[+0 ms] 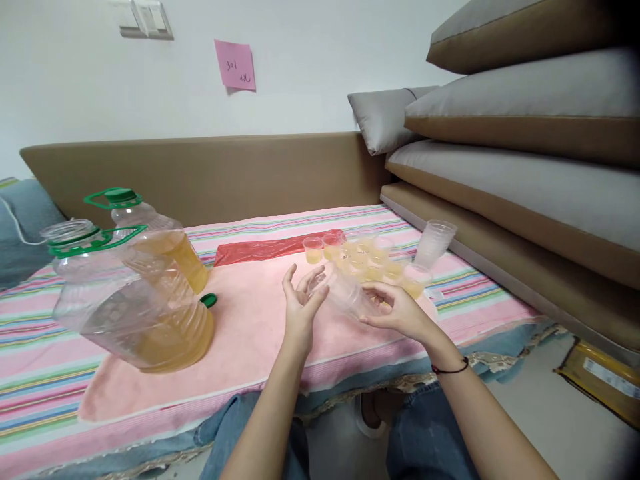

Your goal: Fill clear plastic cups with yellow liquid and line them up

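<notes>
My right hand (397, 308) grips a stack of clear plastic cups (343, 291) held on its side above the pink towel (250, 320). My left hand (300, 303) pinches the open end of that stack with its fingertips. Just beyond my hands stand several small cups of yellow liquid (370, 260). A separate stack of empty clear cups (435, 243) stands upright at the right end of them.
Two big clear jugs part full of yellow liquid (150, 313) with green handles sit at the left, a green cap (209, 300) beside them. A red plastic bag (265, 249) lies behind. Stacked cushions (525, 133) rise at the right; a cardboard box (600, 377) lies on the floor.
</notes>
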`<state>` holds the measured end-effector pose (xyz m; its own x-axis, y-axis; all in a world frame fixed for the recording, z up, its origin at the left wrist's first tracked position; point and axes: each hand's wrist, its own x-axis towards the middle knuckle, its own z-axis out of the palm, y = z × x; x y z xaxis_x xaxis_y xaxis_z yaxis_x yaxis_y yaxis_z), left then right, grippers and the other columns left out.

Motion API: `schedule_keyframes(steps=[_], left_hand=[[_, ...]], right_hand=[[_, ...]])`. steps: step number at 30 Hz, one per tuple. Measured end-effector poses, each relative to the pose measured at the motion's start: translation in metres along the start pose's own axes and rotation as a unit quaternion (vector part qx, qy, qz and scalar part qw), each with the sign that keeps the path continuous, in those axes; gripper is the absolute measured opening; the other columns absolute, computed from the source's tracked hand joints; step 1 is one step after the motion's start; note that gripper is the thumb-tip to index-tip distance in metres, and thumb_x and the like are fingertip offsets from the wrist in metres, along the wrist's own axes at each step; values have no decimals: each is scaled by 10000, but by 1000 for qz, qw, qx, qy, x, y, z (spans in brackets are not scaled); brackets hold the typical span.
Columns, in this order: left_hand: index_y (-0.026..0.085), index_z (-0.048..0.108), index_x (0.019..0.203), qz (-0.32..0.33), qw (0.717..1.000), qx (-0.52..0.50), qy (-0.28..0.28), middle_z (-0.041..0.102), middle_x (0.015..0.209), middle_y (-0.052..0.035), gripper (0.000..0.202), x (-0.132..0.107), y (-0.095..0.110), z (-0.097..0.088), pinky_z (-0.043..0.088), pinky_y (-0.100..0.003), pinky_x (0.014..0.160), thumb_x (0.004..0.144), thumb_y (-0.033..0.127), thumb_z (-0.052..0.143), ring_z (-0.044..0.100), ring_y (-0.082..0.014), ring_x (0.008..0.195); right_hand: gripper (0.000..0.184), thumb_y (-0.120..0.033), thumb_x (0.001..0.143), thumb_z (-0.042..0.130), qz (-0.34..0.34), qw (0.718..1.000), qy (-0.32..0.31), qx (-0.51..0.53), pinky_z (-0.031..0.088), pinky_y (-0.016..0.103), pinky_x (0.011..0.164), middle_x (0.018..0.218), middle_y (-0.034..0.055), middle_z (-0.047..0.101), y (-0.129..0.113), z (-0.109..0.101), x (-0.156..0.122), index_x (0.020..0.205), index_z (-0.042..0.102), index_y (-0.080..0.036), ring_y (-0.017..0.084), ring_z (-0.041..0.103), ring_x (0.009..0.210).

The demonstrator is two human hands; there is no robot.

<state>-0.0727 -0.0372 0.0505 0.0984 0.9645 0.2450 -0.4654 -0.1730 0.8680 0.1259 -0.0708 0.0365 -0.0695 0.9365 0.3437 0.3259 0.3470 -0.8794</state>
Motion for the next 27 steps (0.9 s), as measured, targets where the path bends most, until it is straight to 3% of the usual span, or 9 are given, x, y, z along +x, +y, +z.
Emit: schedule_keyframes(steps=[7, 11, 15, 18, 22, 27], left_hand=[[308, 317, 1308, 29, 997, -20, 70, 511, 1446, -142, 717, 7, 20, -17, 438, -405, 1035, 744, 496, 717, 538, -231, 1288], [296, 309, 1290, 59, 991, 44, 108, 514, 1417, -147, 785, 12, 28, -27, 449, -403, 1014, 678, 427, 783, 593, -221, 1195], [257, 299, 1288, -4, 979, 182, 88, 571, 1289, -146, 870, 14, 15, -34, 473, -418, 949, 604, 328, 831, 626, -206, 1035], [254, 325, 1275, -42, 966, 248, 64, 585, 1228, -123, 873, 13, -4, -36, 465, -446, 931, 566, 285, 834, 623, -215, 994], [252, 333, 1271, -57, 957, 284, 28, 560, 1235, -123, 882, 10, -22, -36, 458, -466, 936, 538, 259, 823, 614, -245, 1047], [258, 324, 1286, -60, 954, 295, 3, 543, 1245, -131, 883, 7, -28, -39, 457, -475, 954, 547, 242, 806, 612, -265, 1092]], right_hand=[[541, -401, 552, 872, 14, 998, 52, 22, 502, 375, 843, 1023, 77, 680, 5, -16, -2, 1018, 709, -180, 253, 624, 924], [616, -518, 550, 839, 7, 972, 224, 67, 504, 395, 869, 1059, 107, 655, 18, -45, -1, 1011, 624, -170, 271, 617, 986], [726, -566, 525, 789, 7, 904, 426, 44, 469, 391, 937, 1150, 137, 580, 46, -88, 0, 1055, 495, -166, 262, 571, 1085], [804, -561, 441, 777, 46, 848, 527, 10, 449, 420, 958, 1155, 152, 549, 75, -115, -2, 1054, 437, -167, 277, 550, 1094], [751, -473, 403, 796, 119, 819, 561, -25, 482, 414, 880, 1121, 140, 560, 109, -132, -7, 997, 443, -178, 277, 579, 993], [676, -385, 436, 797, 167, 832, 526, -47, 514, 355, 740, 972, 93, 602, 131, -131, -7, 986, 464, -176, 255, 602, 887]])
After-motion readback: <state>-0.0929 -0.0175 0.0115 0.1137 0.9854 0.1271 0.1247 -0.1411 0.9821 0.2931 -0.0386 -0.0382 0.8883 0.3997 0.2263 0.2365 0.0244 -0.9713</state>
